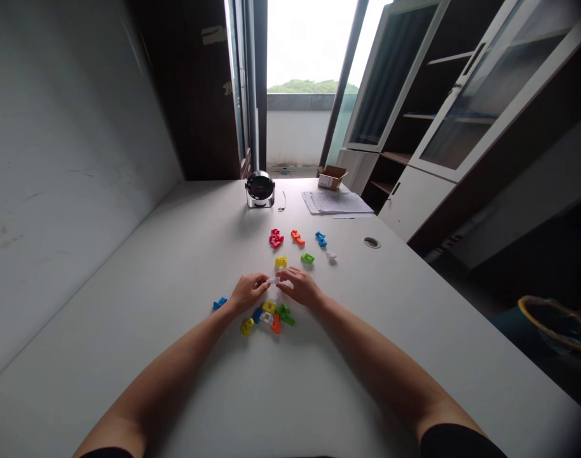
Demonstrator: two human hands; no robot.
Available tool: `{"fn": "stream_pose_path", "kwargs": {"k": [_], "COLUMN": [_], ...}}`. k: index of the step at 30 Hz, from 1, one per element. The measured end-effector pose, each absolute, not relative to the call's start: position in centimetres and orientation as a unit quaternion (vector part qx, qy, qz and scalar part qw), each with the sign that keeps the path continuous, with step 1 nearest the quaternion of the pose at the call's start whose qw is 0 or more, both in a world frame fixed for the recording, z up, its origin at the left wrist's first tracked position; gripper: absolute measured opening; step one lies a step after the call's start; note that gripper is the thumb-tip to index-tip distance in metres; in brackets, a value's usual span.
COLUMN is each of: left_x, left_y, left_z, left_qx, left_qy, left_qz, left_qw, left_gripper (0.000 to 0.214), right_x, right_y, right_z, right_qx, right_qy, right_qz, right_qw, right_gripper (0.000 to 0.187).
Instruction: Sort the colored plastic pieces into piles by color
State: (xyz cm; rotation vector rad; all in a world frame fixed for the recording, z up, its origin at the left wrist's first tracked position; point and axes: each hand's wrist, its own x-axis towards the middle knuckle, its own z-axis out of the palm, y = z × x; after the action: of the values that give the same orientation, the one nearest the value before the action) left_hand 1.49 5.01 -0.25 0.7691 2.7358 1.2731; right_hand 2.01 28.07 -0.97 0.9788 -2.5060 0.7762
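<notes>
Between my two hands is a small white plastic piece (273, 280). My left hand (248, 289) pinches its left end, while the fingertips of my right hand (300, 285) close on its right end. Just below lies a mixed pile of small plastic pieces: yellow (269, 307), white (266, 318), green (285, 313), orange (276, 324) and blue (257, 315). Another yellow piece (247, 327) is at the pile's lower left, and a blue piece (219, 303) sits beside my left wrist. Beyond my hands are a yellow piece (281, 261) and a green piece (307, 258).
Farther back lie red pieces (276, 238), orange pieces (297, 238), blue pieces (321, 239) and a white piece (331, 256). A round black device (260, 189), papers (341, 202) and an open cardboard box (332, 177) stand at the back. The table has a cable hole (371, 242).
</notes>
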Motion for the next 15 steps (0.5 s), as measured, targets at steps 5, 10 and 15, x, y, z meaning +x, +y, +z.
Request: {"fn": "stream_pose_path", "kwargs": {"k": [5,10,15], "left_x": [1.4,1.8,2.3], "left_y": [5.0,5.0,5.0], "left_z": [-0.3,-0.1,0.3], "left_qx": [0.244,0.244,0.247], "left_qy": [0.874,0.866,0.863], "left_qz": [0.42,0.435,0.44], "left_qw": [0.012,0.024,0.032], "left_gripper": [0.026,0.022,0.02], "right_x": [2.0,2.5,3.1], "right_y": [28.0,27.7,27.5], "right_z": [-1.0,-0.6,-0.1], "right_qx": [0.348,0.333,0.315], "right_qy": [-0.885,-0.891,-0.894], "right_qz": [0.258,0.256,0.275], "right_qw": [0.171,0.172,0.161], "right_gripper": [0.015,0.019,0.02]}}
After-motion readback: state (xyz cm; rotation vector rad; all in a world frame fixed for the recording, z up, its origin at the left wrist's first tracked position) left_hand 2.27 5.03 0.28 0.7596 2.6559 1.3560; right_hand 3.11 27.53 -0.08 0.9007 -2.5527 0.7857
